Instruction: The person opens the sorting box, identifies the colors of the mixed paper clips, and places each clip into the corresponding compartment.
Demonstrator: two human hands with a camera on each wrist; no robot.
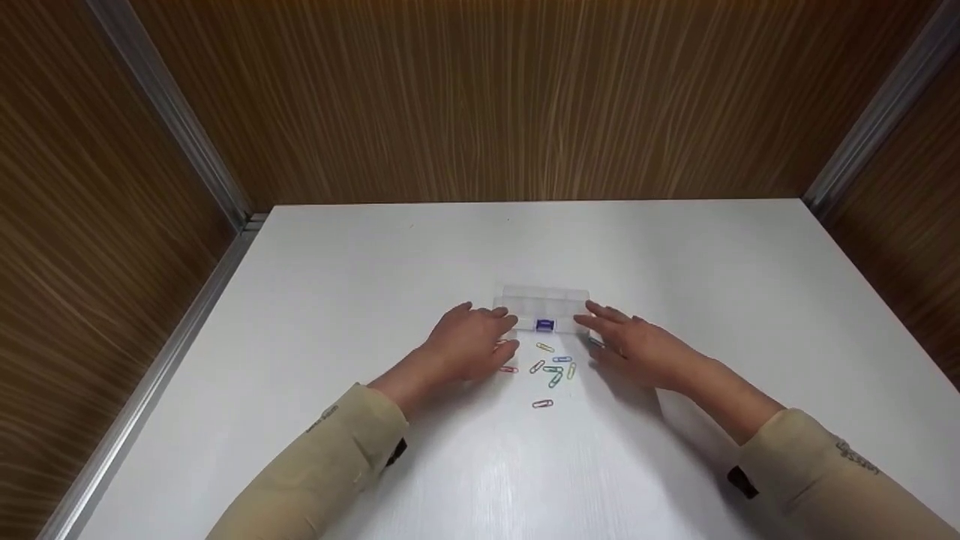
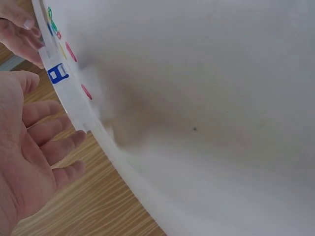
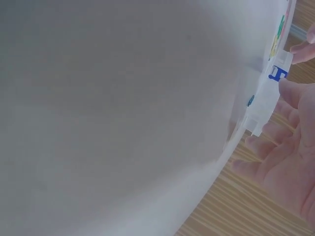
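A small clear plastic compartment box (image 1: pixel 541 304) with a blue latch (image 1: pixel 545 325) lies on the white table (image 1: pixel 375 285). Several coloured paper clips (image 1: pixel 553 369) are scattered just in front of it. My left hand (image 1: pixel 504 332) is at the box's left end with its fingers straight and spread, as the left wrist view shows for the left hand (image 2: pixel 34 147) beside the box (image 2: pixel 69 96). My right hand (image 1: pixel 600 328) is at the right end, fingers extended. In the right wrist view the right hand (image 3: pixel 288 142) is close to the box (image 3: pixel 263 105) and its latch (image 3: pixel 277 73). Neither hand grips anything.
Brown wood-grain walls with metal corner strips (image 1: pixel 180 127) close in the table on the left, back and right. One pink clip (image 1: pixel 542 403) lies nearer to me than the rest. The table's bare surface spreads wide on both sides of the box.
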